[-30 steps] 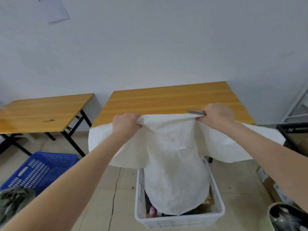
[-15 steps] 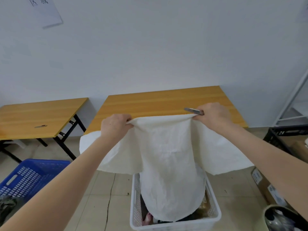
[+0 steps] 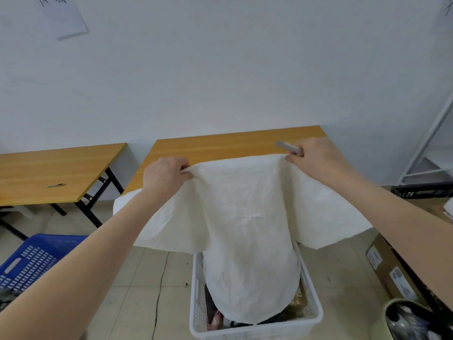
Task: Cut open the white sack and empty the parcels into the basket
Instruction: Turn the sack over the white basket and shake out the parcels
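Emptying step, prob. near done — white basket (image 3: 255,331) near holds dark parcels (image 3: 212,305), white sack (image 3: 250,217) hangs mouth-down into it, left hand (image 3: 164,177) & right hand (image 3: 316,158) each fist its top edge, right also pinching a grey cutter (image 3: 287,146) — next needs a shake, then lift clear.

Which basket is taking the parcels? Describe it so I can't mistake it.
Start at the wooden table straight ahead. On the floor before it, under the hanging white sack, stands the basket. It is white and latticed, unlike the blue basket at far left.
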Motion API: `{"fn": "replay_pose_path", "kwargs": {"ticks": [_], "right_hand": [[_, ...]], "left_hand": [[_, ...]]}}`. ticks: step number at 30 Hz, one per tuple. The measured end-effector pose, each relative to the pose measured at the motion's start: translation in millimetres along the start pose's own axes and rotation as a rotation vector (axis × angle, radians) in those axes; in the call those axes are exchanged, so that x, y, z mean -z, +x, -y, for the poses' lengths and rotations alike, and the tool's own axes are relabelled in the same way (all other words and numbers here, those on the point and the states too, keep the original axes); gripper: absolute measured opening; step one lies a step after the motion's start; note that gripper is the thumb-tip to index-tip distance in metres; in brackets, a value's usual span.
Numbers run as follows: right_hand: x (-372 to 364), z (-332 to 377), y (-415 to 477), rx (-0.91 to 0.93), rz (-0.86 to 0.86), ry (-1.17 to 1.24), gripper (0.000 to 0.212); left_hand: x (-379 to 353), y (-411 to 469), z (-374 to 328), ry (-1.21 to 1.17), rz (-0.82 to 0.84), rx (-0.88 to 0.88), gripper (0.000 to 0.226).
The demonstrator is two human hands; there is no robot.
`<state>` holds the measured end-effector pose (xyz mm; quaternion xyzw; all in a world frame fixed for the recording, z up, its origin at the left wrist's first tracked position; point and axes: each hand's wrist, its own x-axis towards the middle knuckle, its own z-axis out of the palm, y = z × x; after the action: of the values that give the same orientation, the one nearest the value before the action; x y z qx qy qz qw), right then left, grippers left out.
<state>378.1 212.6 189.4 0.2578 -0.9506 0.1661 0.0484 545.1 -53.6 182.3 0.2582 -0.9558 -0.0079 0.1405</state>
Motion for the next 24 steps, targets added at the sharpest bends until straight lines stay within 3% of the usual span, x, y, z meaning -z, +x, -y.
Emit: {"fn": "replay_pose_path", "kwargs": {"ticks": [2, 5, 9, 12, 15, 18, 21, 24], "right_hand": [[-4.8, 1.1, -1.0, 0.011, 0.067, -0.028, 0.023], [-2.1, 1.5, 6.8, -0.016, -0.061, 0.062, 0.023], [-0.9, 7.6, 9.0, -0.028, 0.051, 0.072, 0.023], [-0.6, 8.3, 14.1, -0.041, -0.03, 0.165, 0.024], [-1.6, 9.4, 11.8, -0.023, 0.046, 0.103, 0.02], [-1.7, 10.1, 14.7, -0.053, -0.068, 0.183, 0.017], [-5.3, 10.1, 14.7, -0.06, 0.04, 0.126, 0.019], [-8.9, 9.1, 20.5, -0.072, -0.052, 0.17, 0.019]], "left_hand": [[-1.5, -1.6, -0.4, 0.038, 0.058, -0.015, 0.009], [2.4, 6.6, 1.5, -0.04, -0.035, 0.04, 0.009], [4.3, 9.4, 1.2, 0.04, 0.071, -0.023, 0.012], [7.3, 15.4, 4.4, -0.041, -0.016, 0.025, 0.015], [7.9, 14.7, 6.7, 0.005, 0.081, 0.001, 0.017], [9.2, 18.1, 9.3, -0.092, -0.002, 0.047, 0.012], [6.7, 15.3, 7.2, -0.044, 0.12, 0.028, 0.012], [4.1, 18.9, 12.5, -0.105, 0.031, 0.061, 0.011]]}}
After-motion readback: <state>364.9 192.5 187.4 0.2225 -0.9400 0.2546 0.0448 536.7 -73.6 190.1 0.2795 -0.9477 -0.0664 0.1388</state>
